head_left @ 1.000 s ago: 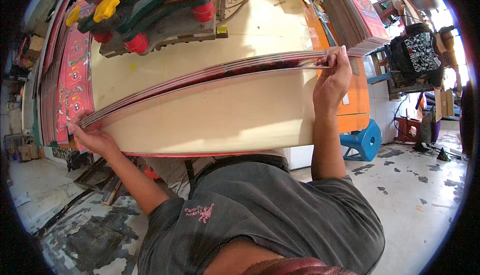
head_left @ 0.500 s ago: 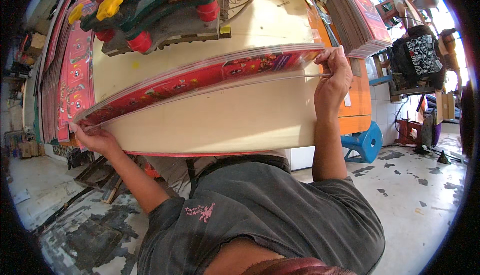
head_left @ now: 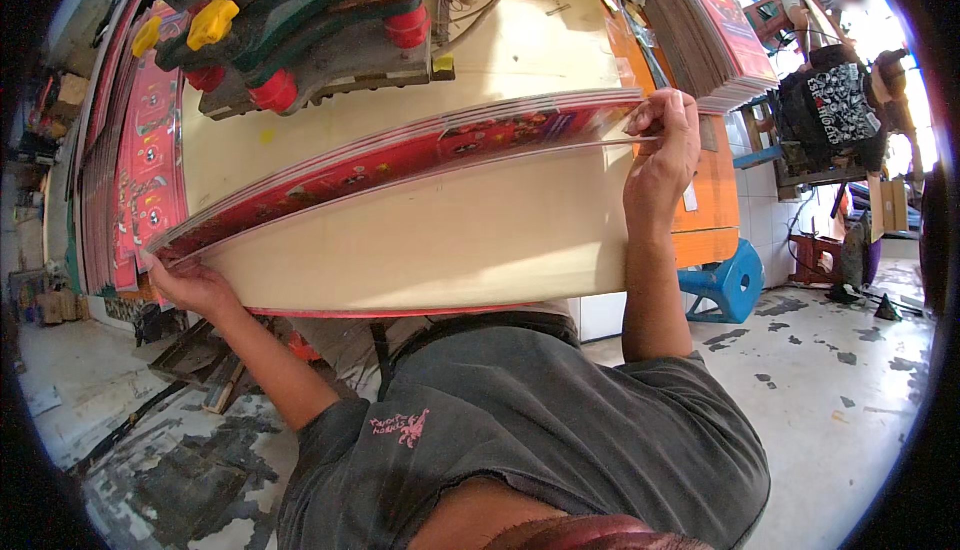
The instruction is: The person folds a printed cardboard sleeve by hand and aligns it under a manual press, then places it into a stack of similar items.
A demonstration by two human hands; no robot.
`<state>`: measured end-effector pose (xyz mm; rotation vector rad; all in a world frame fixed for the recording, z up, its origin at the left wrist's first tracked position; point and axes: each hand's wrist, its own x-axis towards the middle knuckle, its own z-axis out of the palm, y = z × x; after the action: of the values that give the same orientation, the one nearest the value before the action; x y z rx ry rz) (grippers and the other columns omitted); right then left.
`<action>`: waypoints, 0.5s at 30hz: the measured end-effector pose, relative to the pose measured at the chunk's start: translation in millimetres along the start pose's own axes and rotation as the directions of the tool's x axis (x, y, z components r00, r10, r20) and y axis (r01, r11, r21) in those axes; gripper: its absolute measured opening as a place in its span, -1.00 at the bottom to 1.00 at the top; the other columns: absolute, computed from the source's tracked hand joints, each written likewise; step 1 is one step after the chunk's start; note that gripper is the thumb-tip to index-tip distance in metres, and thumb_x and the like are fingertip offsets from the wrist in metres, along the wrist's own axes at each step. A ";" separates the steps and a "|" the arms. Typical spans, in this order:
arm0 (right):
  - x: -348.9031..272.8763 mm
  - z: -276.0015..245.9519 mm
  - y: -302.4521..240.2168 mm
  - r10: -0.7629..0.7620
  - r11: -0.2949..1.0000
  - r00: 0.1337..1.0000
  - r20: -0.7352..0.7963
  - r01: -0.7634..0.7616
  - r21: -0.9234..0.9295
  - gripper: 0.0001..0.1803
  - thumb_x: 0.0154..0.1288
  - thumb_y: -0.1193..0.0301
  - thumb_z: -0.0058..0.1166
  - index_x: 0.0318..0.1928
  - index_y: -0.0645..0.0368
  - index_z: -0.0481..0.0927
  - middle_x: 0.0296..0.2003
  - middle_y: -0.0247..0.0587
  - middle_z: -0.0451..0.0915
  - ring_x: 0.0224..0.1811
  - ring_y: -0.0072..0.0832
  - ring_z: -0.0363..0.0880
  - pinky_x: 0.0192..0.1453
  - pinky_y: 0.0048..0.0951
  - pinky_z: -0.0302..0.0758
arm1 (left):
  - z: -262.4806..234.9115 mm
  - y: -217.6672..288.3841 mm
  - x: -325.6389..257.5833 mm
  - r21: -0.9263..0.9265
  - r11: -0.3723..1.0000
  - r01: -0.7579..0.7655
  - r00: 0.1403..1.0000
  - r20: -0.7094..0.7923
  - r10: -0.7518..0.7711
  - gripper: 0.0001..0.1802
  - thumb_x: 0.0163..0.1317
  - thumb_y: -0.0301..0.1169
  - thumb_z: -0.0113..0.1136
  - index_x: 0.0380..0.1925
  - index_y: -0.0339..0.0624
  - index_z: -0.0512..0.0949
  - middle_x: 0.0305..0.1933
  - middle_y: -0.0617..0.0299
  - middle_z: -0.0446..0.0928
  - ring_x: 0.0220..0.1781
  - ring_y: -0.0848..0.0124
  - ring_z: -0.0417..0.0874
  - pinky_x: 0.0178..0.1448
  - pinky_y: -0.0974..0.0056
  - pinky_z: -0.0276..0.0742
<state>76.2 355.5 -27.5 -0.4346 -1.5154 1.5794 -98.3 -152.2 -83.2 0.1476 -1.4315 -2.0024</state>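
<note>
A thick stack of large printed sheets (head_left: 400, 165), red on the printed face and cream on the back, is held up off the cream work table (head_left: 520, 50). My left hand (head_left: 190, 285) grips the stack's lower left corner. My right hand (head_left: 665, 155) grips its right edge, fingers curled over the top sheets. The stack sags in a curve between both hands, and its near side hangs down showing a plain cream underside (head_left: 430, 250).
A green machine head (head_left: 300, 20) with red and yellow knobs sits at the table's far side. More red printed sheets (head_left: 140, 160) lie stacked at left, another pile (head_left: 710, 20) at right. A blue stool (head_left: 735, 280), an orange cabinet (head_left: 710, 200) and a distant person (head_left: 840, 100) are at right.
The stack has tilted, so its red printed face now shows where earlier only thin edges were seen. Both hands keep their grips and rise slightly.
</note>
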 end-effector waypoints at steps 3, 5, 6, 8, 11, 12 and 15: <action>0.0 -0.2 -0.9 -0.008 1.000 1.000 0.007 0.008 -0.016 -0.69 0.70 0.25 -0.15 -0.22 0.17 0.46 -0.39 -0.37 0.40 -0.33 -0.63 0.35 -0.16 -0.53 0.33 | -5.0 -1.4 3.2 0.016 1.000 0.003 1.000 0.004 -0.003 -0.44 0.40 0.02 0.21 0.17 -0.19 0.55 0.11 0.10 0.67 0.10 0.16 0.68 0.20 0.06 0.58; 0.0 -0.7 -0.9 -0.008 1.000 1.000 0.006 0.008 -0.021 -0.69 0.70 0.25 -0.15 -0.22 0.17 0.46 -0.39 -0.37 0.39 -0.34 -0.62 0.35 -0.16 -0.53 0.33 | -6.3 -2.2 3.8 0.011 1.000 0.001 1.000 0.017 -0.001 -0.47 0.41 0.01 0.21 0.15 -0.18 0.56 0.08 0.11 0.67 0.07 0.18 0.70 0.17 0.07 0.59; 0.0 -0.9 -1.1 -0.005 1.000 1.000 0.001 0.005 -0.024 -0.69 0.70 0.26 -0.15 -0.22 0.17 0.46 -0.39 -0.37 0.39 -0.34 -0.62 0.35 -0.16 -0.53 0.33 | -7.9 -3.3 4.8 0.004 1.000 0.001 1.000 0.030 -0.001 -0.48 0.41 0.00 0.21 0.13 -0.17 0.56 0.07 0.12 0.68 0.06 0.18 0.70 0.16 0.07 0.60; 0.2 -0.8 -1.0 0.000 1.000 1.000 -0.007 -0.001 -0.026 -0.70 0.69 0.26 -0.15 -0.23 0.17 0.45 -0.40 -0.38 0.38 -0.34 -0.62 0.35 -0.16 -0.53 0.33 | 0.4 1.9 0.4 0.011 1.000 -0.024 0.999 0.039 0.023 -0.51 0.45 -0.01 0.15 0.06 -0.23 0.58 0.00 0.10 0.68 0.01 0.22 0.71 0.12 0.11 0.62; 0.4 -0.5 -0.5 0.004 1.000 1.000 -0.014 -0.004 -0.014 -0.70 0.69 0.26 -0.14 -0.24 0.16 0.44 -0.40 -0.38 0.37 -0.35 -0.62 0.34 -0.16 -0.52 0.32 | 11.4 6.7 -6.7 0.045 0.996 -0.076 0.997 0.027 0.075 -0.46 0.55 -0.01 0.01 -0.06 -0.37 0.61 -0.10 0.05 0.68 -0.08 0.27 0.71 0.06 0.16 0.63; 0.4 -0.4 -0.4 0.004 1.000 1.000 -0.013 -0.004 -0.007 -0.70 0.69 0.26 -0.13 -0.25 0.16 0.43 -0.40 -0.38 0.36 -0.35 -0.62 0.33 -0.16 -0.52 0.32 | 10.5 5.7 -5.8 0.052 0.996 -0.079 0.997 0.023 0.077 -0.46 0.56 -0.02 -0.01 -0.06 -0.38 0.61 -0.10 0.05 0.68 -0.08 0.26 0.71 0.05 0.16 0.63; 1.5 -2.1 1.2 -0.005 1.000 1.000 -0.008 0.005 -0.007 -0.69 0.68 0.26 -0.09 -0.28 0.13 0.43 -0.41 -0.41 0.36 -0.35 -0.65 0.31 -0.17 -0.54 0.31 | 11.7 7.6 -7.0 0.055 0.994 -0.094 0.995 0.032 0.093 -0.46 0.57 -0.02 -0.03 -0.07 -0.38 0.61 -0.12 0.05 0.67 -0.11 0.27 0.71 0.01 0.18 0.65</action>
<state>76.5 358.1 -28.5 -0.4406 -1.5152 1.5672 -94.7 -140.2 -73.9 0.0748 -1.4866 -1.8966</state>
